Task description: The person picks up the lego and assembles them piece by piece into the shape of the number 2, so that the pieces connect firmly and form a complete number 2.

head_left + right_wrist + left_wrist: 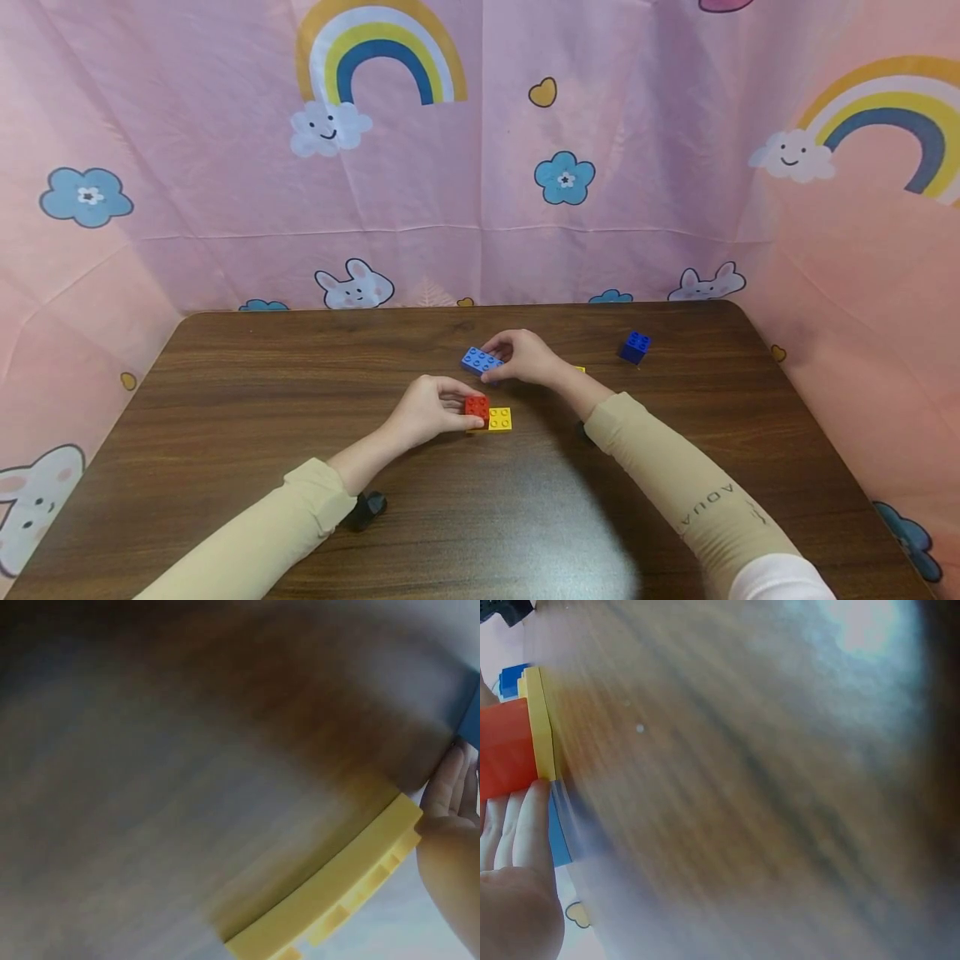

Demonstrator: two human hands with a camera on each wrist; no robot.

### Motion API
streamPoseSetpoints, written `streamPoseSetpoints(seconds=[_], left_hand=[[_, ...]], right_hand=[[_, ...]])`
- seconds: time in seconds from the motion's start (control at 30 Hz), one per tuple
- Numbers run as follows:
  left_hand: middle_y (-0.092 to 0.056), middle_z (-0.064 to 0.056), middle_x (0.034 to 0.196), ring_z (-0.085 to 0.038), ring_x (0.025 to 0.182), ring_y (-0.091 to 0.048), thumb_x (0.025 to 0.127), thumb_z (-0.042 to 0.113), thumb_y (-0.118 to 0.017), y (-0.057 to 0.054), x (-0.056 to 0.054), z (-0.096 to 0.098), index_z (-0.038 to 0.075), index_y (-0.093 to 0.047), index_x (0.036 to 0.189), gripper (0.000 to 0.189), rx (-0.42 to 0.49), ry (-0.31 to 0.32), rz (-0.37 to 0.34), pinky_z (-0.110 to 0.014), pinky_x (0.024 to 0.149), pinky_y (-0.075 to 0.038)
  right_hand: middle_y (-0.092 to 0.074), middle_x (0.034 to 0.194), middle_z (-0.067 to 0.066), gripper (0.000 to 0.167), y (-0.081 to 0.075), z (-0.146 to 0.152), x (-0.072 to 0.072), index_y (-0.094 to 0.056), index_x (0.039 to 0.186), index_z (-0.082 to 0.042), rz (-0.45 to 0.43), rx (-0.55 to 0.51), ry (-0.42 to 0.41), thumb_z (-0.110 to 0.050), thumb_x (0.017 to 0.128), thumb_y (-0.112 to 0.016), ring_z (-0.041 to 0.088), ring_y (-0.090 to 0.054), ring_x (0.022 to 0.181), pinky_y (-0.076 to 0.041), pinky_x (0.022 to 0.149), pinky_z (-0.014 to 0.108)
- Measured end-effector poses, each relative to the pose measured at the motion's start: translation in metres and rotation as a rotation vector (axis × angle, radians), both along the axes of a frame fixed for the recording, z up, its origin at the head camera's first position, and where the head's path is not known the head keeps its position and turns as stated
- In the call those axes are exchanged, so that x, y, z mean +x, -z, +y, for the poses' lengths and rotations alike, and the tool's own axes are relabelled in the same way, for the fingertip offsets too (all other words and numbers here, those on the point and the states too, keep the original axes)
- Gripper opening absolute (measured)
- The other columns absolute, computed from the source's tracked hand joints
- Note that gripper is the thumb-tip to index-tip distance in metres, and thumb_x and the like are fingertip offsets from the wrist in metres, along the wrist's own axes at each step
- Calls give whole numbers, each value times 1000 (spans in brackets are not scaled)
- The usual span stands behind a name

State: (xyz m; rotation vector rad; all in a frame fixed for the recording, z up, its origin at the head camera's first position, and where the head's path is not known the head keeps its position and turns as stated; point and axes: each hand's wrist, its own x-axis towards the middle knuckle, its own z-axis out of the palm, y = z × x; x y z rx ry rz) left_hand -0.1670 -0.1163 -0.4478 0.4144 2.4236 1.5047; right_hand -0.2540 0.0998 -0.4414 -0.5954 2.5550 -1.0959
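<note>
My left hand [429, 410] pinches a red toy building brick [476, 406] between thumb and fingers. The red brick sits over the left part of a yellow brick [500, 419], whose right-hand studs show; in the left wrist view the red brick [506, 748] meets the yellow brick [541, 724]. Farther back, my right hand [525, 357] grips the right end of a light blue brick [478, 360], thumb in front and fingers behind. Mostly hidden behind the right forearm is a second yellow brick [581, 368], seen larger in the right wrist view as a long yellow brick [330, 877].
A dark blue brick [635, 347] stands at the back right of the brown wooden table [247, 375]. A pink patterned cloth [480, 167] hangs behind the table and along both sides. A black wrist device [367, 508] shows under the left sleeve.
</note>
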Motion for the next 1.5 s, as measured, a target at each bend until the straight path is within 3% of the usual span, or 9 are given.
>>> streamPoseSetpoints(seconds=[0.67, 1.5], left_hand=[[-80, -22, 112, -34, 107, -79, 85, 9, -90, 3, 0, 0, -4, -79, 112, 31, 13, 3, 2, -39, 91, -67], [-79, -22, 115, -34, 109, -79, 86, 10, -90, 1, 2, 0, -4, -78, 114, 33, 8, 0, -11, -42, 94, -66]], right_hand=[[-75, 119, 14, 39, -2, -7, 4, -74, 122, -2, 40, 90, 15, -18, 89, -88, 27, -70, 111, -60, 102, 41], [-74, 123, 17, 39, -15, 9, 8, -74, 123, -1, 71, 47, 7, -19, 90, -84, 31, -69, 115, -59, 105, 44]])
